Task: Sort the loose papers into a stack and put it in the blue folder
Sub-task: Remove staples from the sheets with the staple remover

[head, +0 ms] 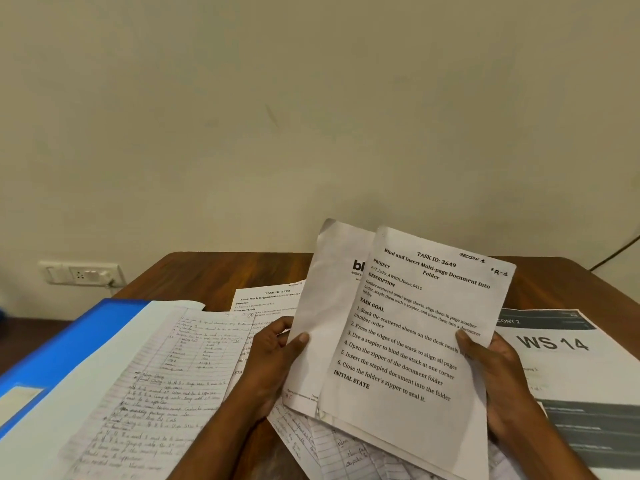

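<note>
The left hand (pixel 273 355) pinches the left edge of a small bundle of white printed paper sheets (pixel 398 334), thumb on the front and fingers curled behind, while the right hand (pixel 495 372) grips the bundle's right edge the same way; the bundle is lifted off the brown wooden desk (pixel 221 271) and tilted toward the camera, its front sheet sitting askew over the one behind. These sheets look light and limp (the top corners already curl), so they will likely sag and fan apart unless held at both side edges and tapped square on the desk. Under the hands, at the desk's near edge, lie loose handwritten lined pages (pixel 332 445); a sheet printed "WS 14" (pixel 561 355) lies toward the right edge. The flat blue plastic folder (pixel 76 334) lies open along the left edge, a handwritten ruled page (pixel 166 375) resting on it; it should be stiffer and smoother than the paper, so sheets could slide off.
</note>
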`<action>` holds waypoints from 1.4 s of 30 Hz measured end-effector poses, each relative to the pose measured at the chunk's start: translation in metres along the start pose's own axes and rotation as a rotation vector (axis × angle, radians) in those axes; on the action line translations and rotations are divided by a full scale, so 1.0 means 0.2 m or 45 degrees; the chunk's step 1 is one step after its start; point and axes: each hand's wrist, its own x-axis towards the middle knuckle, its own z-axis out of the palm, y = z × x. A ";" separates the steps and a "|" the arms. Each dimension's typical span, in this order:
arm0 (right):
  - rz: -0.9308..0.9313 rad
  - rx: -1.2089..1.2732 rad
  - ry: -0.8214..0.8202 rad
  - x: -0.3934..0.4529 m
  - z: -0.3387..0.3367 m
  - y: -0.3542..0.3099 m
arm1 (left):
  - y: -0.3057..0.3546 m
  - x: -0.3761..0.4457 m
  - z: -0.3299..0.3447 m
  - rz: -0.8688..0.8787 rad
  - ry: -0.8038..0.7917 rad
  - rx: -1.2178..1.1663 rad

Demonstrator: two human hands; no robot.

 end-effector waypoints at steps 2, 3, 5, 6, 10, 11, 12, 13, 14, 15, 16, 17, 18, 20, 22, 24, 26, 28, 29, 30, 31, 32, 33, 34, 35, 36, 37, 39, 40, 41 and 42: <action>0.008 0.020 -0.015 0.00 0.00 0.00 | -0.01 0.00 0.01 -0.009 -0.038 -0.018; 0.012 0.032 -0.021 0.00 0.00 0.00 | -0.01 0.00 0.02 -0.015 -0.053 -0.030; 0.014 0.043 -0.028 0.00 0.00 0.01 | -0.02 0.00 0.02 -0.026 -0.080 -0.050; 0.012 0.039 -0.032 0.00 0.00 0.01 | -0.03 0.00 0.03 -0.032 -0.095 -0.052; 0.017 0.020 -0.053 0.01 0.00 0.01 | -0.04 0.00 0.04 -0.058 -0.150 -0.043; 0.018 0.020 -0.048 0.01 0.00 0.01 | -0.04 0.00 0.04 -0.063 -0.164 -0.035; 0.016 0.021 -0.042 0.01 0.00 0.02 | -0.04 -0.01 0.04 -0.063 -0.177 -0.031; 0.011 0.024 -0.042 0.02 -0.01 0.02 | -0.04 -0.01 0.05 -0.063 -0.187 -0.031; 0.007 0.023 -0.048 0.02 -0.01 0.02 | -0.04 -0.01 0.05 -0.062 -0.197 -0.032; 0.007 0.017 -0.055 0.02 -0.01 0.02 | -0.04 -0.01 0.05 -0.063 -0.205 -0.035; 0.008 0.010 -0.062 0.02 -0.01 0.03 | -0.05 -0.01 0.05 -0.063 -0.212 -0.040; 0.011 0.004 -0.070 0.02 -0.01 0.03 | -0.05 -0.01 0.05 -0.063 -0.219 -0.045; 0.014 -0.001 -0.078 0.02 -0.02 0.04 | -0.06 0.00 0.05 -0.059 -0.226 -0.046; 0.011 -0.010 -0.081 0.03 -0.02 0.04 | -0.07 0.00 0.05 -0.045 -0.243 -0.032; -0.005 -0.011 -0.085 0.03 -0.02 0.05 | -0.08 0.00 0.06 -0.028 -0.257 -0.017; -0.018 -0.001 -0.095 0.03 0.00 0.05 | -0.08 -0.01 0.06 -0.017 -0.273 0.002; -0.015 0.009 -0.098 0.03 0.00 0.06 | -0.08 -0.01 0.07 -0.013 -0.286 0.032; -0.012 0.002 -0.075 0.05 0.00 0.07 | -0.08 -0.02 0.07 -0.012 -0.307 0.067; -0.017 -0.003 -0.063 0.05 0.00 0.08 | -0.07 -0.03 0.08 -0.014 -0.307 0.087; -0.029 -0.017 -0.050 0.06 -0.01 0.10 | -0.06 -0.03 0.08 -0.015 -0.300 0.107; -0.058 -0.029 -0.050 0.07 -0.01 0.10 | -0.05 -0.04 0.09 -0.015 -0.290 0.125; -0.090 -0.043 -0.043 0.06 0.00 0.11 | -0.04 -0.05 0.10 -0.013 -0.284 0.141; -0.099 -0.066 -0.040 0.05 0.00 0.11 | -0.03 -0.06 0.11 -0.008 -0.289 0.157; -0.101 -0.100 -0.044 0.05 0.01 0.11 | -0.02 -0.06 0.11 0.004 -0.312 0.173; -0.113 -0.126 -0.044 0.04 0.02 0.10 | -0.02 -0.07 0.12 0.017 -0.347 0.185; -0.124 -0.156 -0.046 0.04 0.02 0.10 | -0.03 -0.07 0.12 0.028 -0.382 0.195; -0.127 -0.181 -0.061 0.03 0.02 0.10 | -0.04 -0.07 0.12 0.033 -0.403 0.210; -0.107 -0.223 -0.067 0.01 0.04 0.09 | -0.05 -0.07 0.12 0.038 -0.418 0.262; -0.105 -0.248 -0.062 0.00 0.04 0.09 | -0.05 -0.07 0.13 0.044 -0.424 0.280; -0.109 -0.276 -0.071 -0.01 0.04 0.08 | -0.05 -0.07 0.13 0.050 -0.427 0.290; -0.104 -0.285 -0.080 -0.01 0.04 0.09 | -0.05 -0.07 0.13 0.056 -0.421 0.298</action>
